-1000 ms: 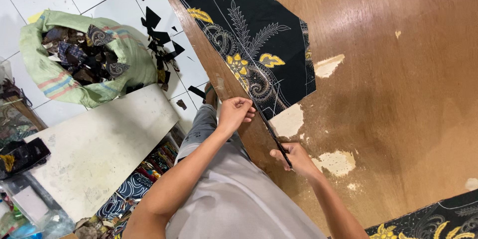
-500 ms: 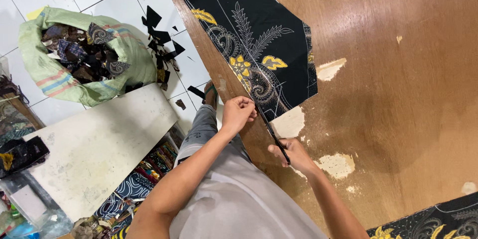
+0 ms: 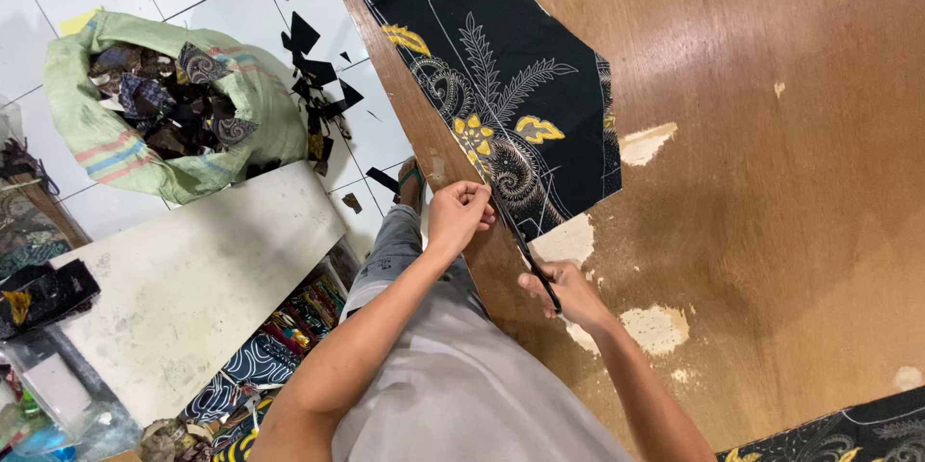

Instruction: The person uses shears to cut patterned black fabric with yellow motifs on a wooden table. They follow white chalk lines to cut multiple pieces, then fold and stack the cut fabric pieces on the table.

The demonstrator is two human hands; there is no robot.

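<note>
I am looking down at my two hands working near the edge of the wooden table (image 3: pixel 771 192). My left hand (image 3: pixel 459 214) is pinching shut on the upper end of a thin black fabric strip (image 3: pixel 525 250), and my right hand (image 3: pixel 568 293) is closing around its lower end, so the strip is stretching taut between them; the hands are apart, one at each end. The strip is running just beside the lower edge of the black patterned fabric piece (image 3: pixel 501 86) (yellow leaves and pale fern shapes on it), which is lying flat on the table near its left edge; I cannot tell whether the strip is attached to it. On the tiled floor to the left a green sack (image 3: pixel 101 149) is sitting full of fabric scraps, with black offcuts (image 3: pixel 313 86) scattered beside it.
</note>
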